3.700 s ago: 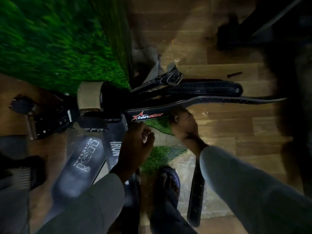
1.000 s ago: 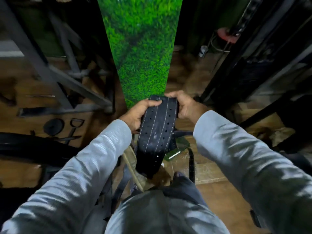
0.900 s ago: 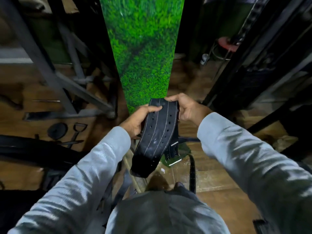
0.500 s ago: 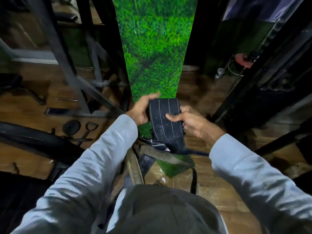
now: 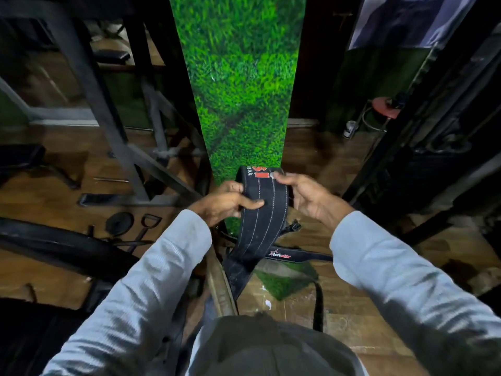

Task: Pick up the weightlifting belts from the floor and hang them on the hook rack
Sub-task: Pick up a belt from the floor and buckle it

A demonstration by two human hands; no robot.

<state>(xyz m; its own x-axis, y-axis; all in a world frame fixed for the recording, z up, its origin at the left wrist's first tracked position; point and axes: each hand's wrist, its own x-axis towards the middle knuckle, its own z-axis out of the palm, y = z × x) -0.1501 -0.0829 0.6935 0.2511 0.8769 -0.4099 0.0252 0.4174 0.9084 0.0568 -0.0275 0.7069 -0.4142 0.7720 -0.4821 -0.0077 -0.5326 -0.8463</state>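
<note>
A wide black leather belt [image 5: 261, 213] with white stitching and a red logo hangs in front of me against the foot of a grass-covered pillar [image 5: 238, 85]. My left hand [image 5: 226, 203] grips its left edge, thumb across the front. My right hand [image 5: 306, 195] pinches its upper right corner near a metal rivet. The belt's lower end trails to the floor. Below it lie a black belt marked "tenstar" [image 5: 292, 255], a tan belt [image 5: 219, 289] and a thin black strap [image 5: 317, 305]. No hook rack shows.
A grey steel machine frame [image 5: 108, 126] stands left of the pillar, with a weight plate [image 5: 119, 223] and a cable handle [image 5: 147, 226] on the wooden floor. Dark gym equipment [image 5: 423, 158] fills the right side. A red stool [image 5: 385, 107] stands at the back right.
I went from crouching over the belts on the floor to standing with one lifted. In the last second both hands shifted along the belt, bringing its logo end to the top.
</note>
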